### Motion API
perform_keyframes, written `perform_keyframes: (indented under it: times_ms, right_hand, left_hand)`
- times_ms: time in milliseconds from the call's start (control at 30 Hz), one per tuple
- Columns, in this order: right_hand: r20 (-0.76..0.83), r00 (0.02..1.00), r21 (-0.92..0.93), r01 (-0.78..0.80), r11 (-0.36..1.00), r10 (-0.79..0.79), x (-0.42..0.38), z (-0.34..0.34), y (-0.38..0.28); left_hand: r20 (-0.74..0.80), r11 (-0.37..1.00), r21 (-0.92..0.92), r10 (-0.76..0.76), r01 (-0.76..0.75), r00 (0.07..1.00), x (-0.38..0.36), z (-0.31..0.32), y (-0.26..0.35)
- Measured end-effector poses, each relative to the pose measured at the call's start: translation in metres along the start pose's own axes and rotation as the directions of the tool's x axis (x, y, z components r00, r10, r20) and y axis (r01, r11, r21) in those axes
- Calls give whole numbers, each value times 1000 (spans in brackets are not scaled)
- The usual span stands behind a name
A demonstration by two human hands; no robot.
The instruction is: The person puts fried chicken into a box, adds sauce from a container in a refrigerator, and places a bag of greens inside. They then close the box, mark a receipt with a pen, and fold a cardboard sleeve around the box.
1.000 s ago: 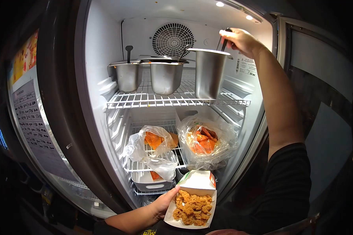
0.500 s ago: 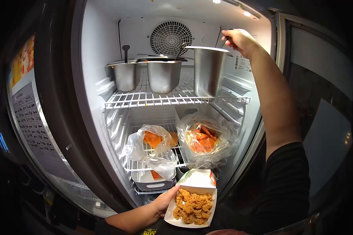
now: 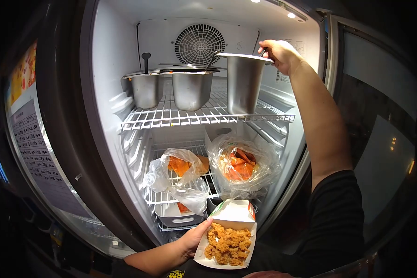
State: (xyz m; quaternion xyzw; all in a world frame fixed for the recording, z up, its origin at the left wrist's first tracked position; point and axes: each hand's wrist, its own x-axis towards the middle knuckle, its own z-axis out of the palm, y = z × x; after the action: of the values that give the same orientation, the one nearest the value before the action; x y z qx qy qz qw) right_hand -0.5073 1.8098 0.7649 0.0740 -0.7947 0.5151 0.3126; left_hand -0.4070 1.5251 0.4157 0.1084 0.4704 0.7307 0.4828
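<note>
My left hand (image 3: pixel 194 240) grips the left side of an open paper box (image 3: pixel 200 257) with fried chicken pieces (image 3: pixel 229 245) in it, low in front of the fridge. High on the right, my right hand (image 3: pixel 281 55) is closed round a dark utensil handle (image 3: pixel 264 51) at the rim of the tall metal container (image 3: pixel 245 85). The handle's lower part is hidden inside that container. Two shorter metal containers (image 3: pixel 192 91) (image 3: pixel 146 91) stand to its left on the top wire shelf, with utensils sticking up.
Below the top shelf (image 3: pixel 171 123), clear plastic bags (image 3: pixel 243 167) (image 3: pixel 160 173) with orange contents lie on a wire shelf. A grey tray (image 3: pixel 180 219) sits under the left bag. Fridge walls and an open door (image 3: pixel 60 139) flank both sides.
My right hand has lowered slightly toward the tall container's rim, the handle sinking with it. The whole view has shifted a little. My left hand still holds the box.
</note>
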Motion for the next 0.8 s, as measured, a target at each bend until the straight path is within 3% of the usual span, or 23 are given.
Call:
perform_keyframes:
  times_ms: [133, 333, 433, 667, 800]
  right_hand:
    - [-94, 987, 80, -123, 989, 130, -7, 6, -10]
    - [-152, 965, 375, -143, 916, 213, -8, -9, -9]
    - [-83, 971, 543, -144, 827, 224, -7, -23, 1]
    - [-313, 926, 650, 48, 758, 211, -25, -21, 8]
    - [-334, 919, 740, 120, 661, 208, -25, -28, 15]
  left_hand:
    - [-3, 1000, -16, -24, 24, 1000, -2, 3, 4]
    - [25, 999, -41, -17, 18, 1000, 0, -4, 2]
    - [46, 999, -42, -24, 26, 999, -1, -5, 4]
    - [57, 999, -14, -41, 42, 998, -9, -3, 8]
    - [78, 999, -31, -40, 42, 996, -8, -7, 5]
